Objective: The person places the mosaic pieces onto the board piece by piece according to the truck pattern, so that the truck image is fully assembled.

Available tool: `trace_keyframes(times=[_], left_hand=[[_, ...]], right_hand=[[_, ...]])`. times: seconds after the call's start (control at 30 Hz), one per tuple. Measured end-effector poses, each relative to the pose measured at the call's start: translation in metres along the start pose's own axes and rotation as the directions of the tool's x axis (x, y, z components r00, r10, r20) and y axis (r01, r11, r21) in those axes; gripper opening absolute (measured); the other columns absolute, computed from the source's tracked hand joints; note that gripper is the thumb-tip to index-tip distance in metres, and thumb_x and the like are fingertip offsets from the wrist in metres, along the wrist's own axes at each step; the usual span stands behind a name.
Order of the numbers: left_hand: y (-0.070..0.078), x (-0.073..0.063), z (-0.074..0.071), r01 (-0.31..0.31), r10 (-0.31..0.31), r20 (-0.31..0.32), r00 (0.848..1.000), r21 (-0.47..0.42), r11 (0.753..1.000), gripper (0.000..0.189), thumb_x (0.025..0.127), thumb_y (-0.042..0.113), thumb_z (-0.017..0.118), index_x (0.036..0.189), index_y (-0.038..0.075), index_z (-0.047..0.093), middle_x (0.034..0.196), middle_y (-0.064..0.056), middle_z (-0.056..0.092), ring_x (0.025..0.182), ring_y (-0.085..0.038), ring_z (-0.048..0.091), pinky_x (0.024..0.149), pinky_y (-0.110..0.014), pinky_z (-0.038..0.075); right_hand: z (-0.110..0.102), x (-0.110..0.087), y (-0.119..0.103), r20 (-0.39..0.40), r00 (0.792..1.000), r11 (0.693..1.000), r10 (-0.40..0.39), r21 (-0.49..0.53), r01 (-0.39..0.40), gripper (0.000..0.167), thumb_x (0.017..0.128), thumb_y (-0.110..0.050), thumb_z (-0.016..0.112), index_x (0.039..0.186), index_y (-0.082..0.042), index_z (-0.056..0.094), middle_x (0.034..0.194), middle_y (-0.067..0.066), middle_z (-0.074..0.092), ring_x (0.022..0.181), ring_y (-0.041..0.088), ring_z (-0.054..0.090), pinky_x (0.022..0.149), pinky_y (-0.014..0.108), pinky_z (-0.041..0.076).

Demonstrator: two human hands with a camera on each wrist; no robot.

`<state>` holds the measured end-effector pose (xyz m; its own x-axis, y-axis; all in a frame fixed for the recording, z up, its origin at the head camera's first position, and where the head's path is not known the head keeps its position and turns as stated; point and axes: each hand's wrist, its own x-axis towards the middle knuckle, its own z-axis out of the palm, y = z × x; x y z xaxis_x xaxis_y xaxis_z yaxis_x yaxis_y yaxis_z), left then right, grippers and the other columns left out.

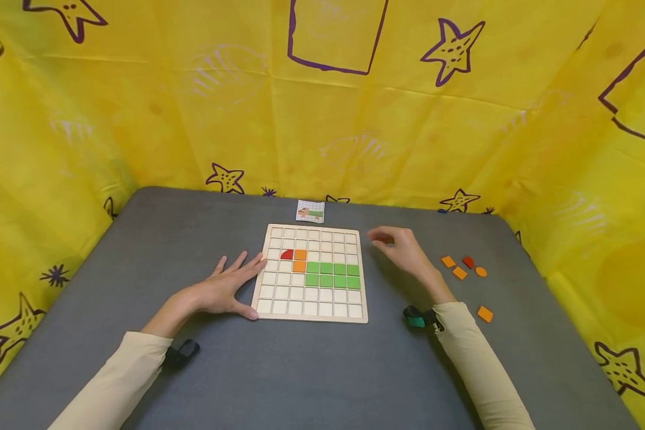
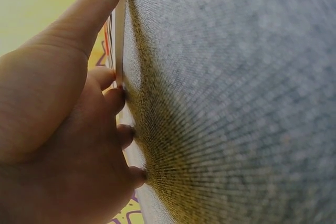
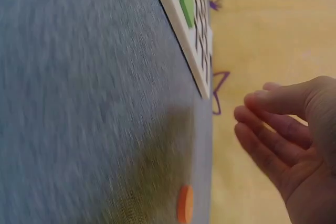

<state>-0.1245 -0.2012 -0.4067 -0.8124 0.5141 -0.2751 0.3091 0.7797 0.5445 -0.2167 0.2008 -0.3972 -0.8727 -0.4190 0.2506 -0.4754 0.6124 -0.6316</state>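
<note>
A wooden grid board (image 1: pixel 313 319) lies on the table, its cells partly filled. Set in it are a red quarter-round tile (image 1: pixel 287 255), two orange square tiles (image 1: pixel 300 255) and two rows of green tiles (image 1: pixel 326 269). My left hand (image 1: pixel 228 288) is spread at the board's left edge, thumb at the near corner and fingertips along the side. Off the board's right side hovers my right hand (image 1: pixel 400 248), fingers loosely bent. In the right wrist view, the thumb comes close to the fingers of that hand (image 3: pixel 294 135) and nothing shows between them.
Loose pieces lie to the right: several orange tiles (image 1: pixel 485 313), a red piece (image 1: pixel 468 262) and an orange round piece (image 1: pixel 481 272). Behind the board is a small printed picture card (image 1: pixel 310 211). Yellow patterned cloth (image 1: pixel 322 119) walls the grey table (image 1: pixel 322 376).
</note>
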Motion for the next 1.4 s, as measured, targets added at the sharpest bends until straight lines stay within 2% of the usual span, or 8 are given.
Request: trace_keyframes(times=[0.27, 0.6, 0.8, 1.17, 1.4], left_hand=[[0.0, 0.001, 0.001, 0.003, -0.003, -0.002, 1.0, 0.008, 1.0, 0.117, 0.071, 0.056, 0.079, 0.158, 0.011, 0.015, 0.164, -0.011, 0.007, 0.148, -0.04, -0.007, 0.111, -0.064, -0.013], [0.002, 0.002, 0.001, 0.006, -0.006, 0.011, 1.0, 0.008, 1.0, 0.117, 0.072, 0.054, 0.08, 0.158, 0.011, 0.014, 0.164, -0.011, 0.006, 0.148, -0.04, -0.007, 0.111, -0.064, -0.013], [0.002, 0.002, 0.001, 0.012, -0.012, 0.01, 1.0, 0.006, 1.0, 0.117, 0.071, 0.054, 0.08, 0.158, 0.011, 0.014, 0.164, -0.012, 0.007, 0.148, -0.04, -0.007, 0.111, -0.064, -0.013], [0.0, 0.001, 0.002, 0.003, -0.003, 0.005, 1.0, 0.005, 1.0, 0.117, 0.071, 0.054, 0.08, 0.158, 0.011, 0.015, 0.164, -0.012, 0.007, 0.148, -0.041, -0.007, 0.111, -0.064, -0.013], [-0.002, 0.001, 0.002, 0.001, -0.001, 0.003, 1.0, 0.005, 1.0, 0.117, 0.071, 0.055, 0.079, 0.158, 0.012, 0.015, 0.164, -0.012, 0.007, 0.148, -0.041, -0.007, 0.111, -0.064, -0.013]], right_hand=[[-0.02, -0.011, 0.011, -0.043, 0.999, 0.999, 0.033, -0.003, -0.033, 0.021, 0.091, 0.003, 0.066, 0.111, 0.003, 0.071, 0.105, 0.014, 0.072, 0.095, 0.028, 0.07, 0.083, 0.043, 0.056], [-0.05, -0.027, 0.028, -0.075, 0.996, 0.996, 0.053, -0.065, -0.058, 0.025, 0.088, 0.005, 0.068, 0.113, 0.002, 0.07, 0.107, 0.016, 0.072, 0.094, 0.031, 0.07, 0.081, 0.045, 0.055], [-0.06, -0.037, 0.039, -0.115, 0.992, 0.993, 0.049, -0.105, -0.061, 0.022, 0.088, 0.005, 0.068, 0.11, 0.003, 0.07, 0.104, 0.017, 0.072, 0.093, 0.032, 0.07, 0.08, 0.046, 0.055], [-0.084, -0.059, 0.069, -0.142, 0.981, 0.971, 0.134, -0.179, -0.159, 0.026, 0.091, 0.005, 0.063, 0.116, 0.009, 0.066, 0.109, 0.027, 0.068, 0.095, 0.042, 0.067, 0.079, 0.052, 0.054], [-0.095, -0.07, 0.081, -0.162, 0.97, 0.957, 0.183, -0.194, -0.213, 0.025, 0.093, 0.0, 0.063, 0.117, 0.007, 0.066, 0.108, 0.026, 0.069, 0.095, 0.041, 0.067, 0.08, 0.054, 0.053]])
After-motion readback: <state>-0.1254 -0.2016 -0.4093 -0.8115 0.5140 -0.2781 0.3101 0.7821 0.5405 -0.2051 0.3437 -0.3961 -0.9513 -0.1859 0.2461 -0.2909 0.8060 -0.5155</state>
